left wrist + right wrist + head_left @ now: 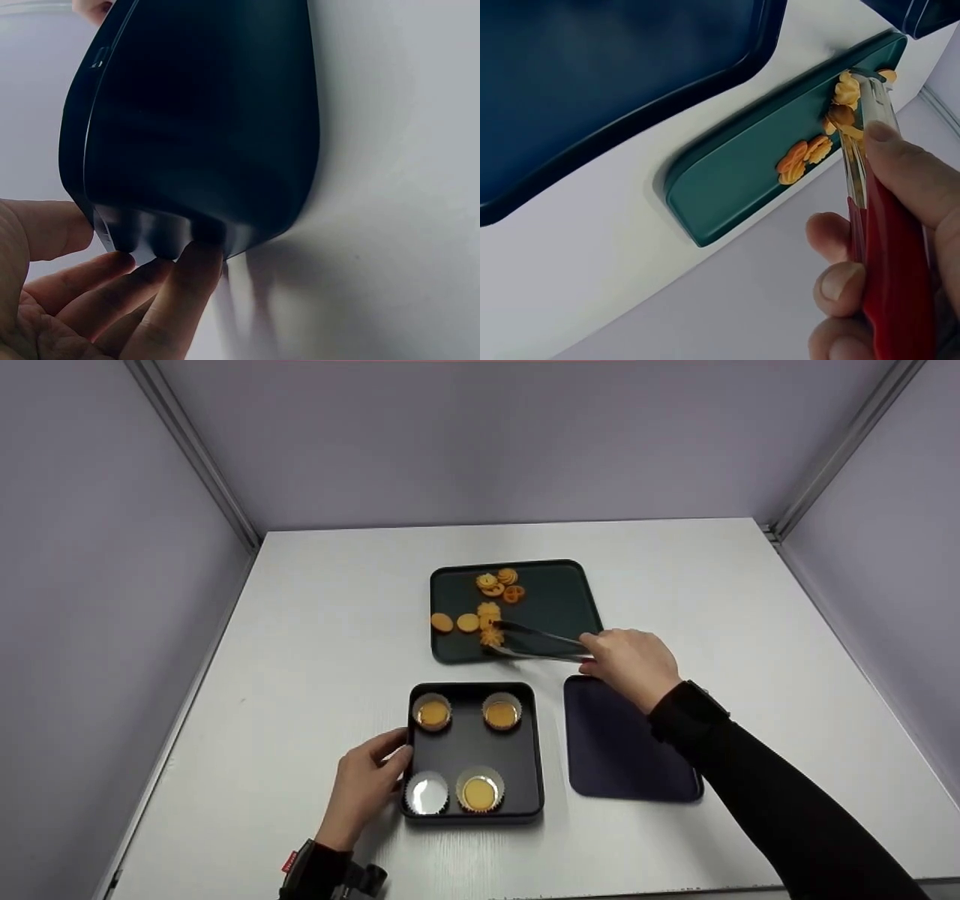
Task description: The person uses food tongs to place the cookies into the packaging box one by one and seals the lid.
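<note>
My right hand (631, 664) holds red-handled tongs (896, 262) over a dark green tray (559, 592). Their tips are around a flower-shaped cookie (492, 637) at the tray's near side; whether they squeeze it I cannot tell. Close to it lie more cookies, among them two plain round ones, the nearer a round cookie (468, 622). My left hand (365, 776) grips the left wall of a black square baking pan (472, 746), thumb at the rim and fingers against the side. Paper cups stand in its corners; three contain a yellow round, while the near-left cup (427, 793) shows a bare silvery bottom.
A dark navy tray (622, 750) lies right of the pan, partly beneath my right forearm. Toward the back of the green tray sits a cluster of cookies with a pretzel-shaped one (514, 594). Grey walls (480, 442) enclose the white table (315, 622) at the back and sides.
</note>
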The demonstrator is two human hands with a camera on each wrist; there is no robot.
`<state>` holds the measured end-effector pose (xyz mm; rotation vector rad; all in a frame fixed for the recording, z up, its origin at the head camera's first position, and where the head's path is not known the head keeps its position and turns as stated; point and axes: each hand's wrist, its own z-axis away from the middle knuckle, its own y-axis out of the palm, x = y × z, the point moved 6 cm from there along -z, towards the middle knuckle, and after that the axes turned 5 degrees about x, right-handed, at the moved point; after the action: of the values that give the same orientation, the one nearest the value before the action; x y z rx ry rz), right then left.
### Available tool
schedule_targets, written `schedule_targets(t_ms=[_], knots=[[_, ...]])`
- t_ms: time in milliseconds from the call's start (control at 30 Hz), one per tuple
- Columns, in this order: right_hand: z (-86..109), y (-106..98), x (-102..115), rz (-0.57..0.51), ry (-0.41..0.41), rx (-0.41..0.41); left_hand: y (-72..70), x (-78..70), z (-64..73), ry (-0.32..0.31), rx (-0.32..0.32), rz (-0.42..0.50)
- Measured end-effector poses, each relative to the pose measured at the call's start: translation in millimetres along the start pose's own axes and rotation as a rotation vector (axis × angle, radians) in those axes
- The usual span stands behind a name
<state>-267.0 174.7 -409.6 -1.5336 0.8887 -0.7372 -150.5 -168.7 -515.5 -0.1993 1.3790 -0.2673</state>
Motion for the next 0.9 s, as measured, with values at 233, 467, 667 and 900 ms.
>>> schedule_targets(t_ms=[233, 467, 667, 900], knots=[[4.5, 3, 0, 0.011, -0.018, -0.073, 0.4, 0.5, 0.1, -0.001, -0.001, 0.001], [12.6, 6, -1, 0.015, -0.031, -0.133, 1.1, 1.1, 0.2, -0.007, 0.003, 0.011], [19.6, 4, -1, 0.013, -0.053, -0.19, 1.1, 1.4, 0.2, -0.001, 0.001, 0.004], [28.0, 0, -1, 0.029, -0.098, -0.255, 0.7, 2.1, -0.7, -0.004, -0.005, 0.006]])
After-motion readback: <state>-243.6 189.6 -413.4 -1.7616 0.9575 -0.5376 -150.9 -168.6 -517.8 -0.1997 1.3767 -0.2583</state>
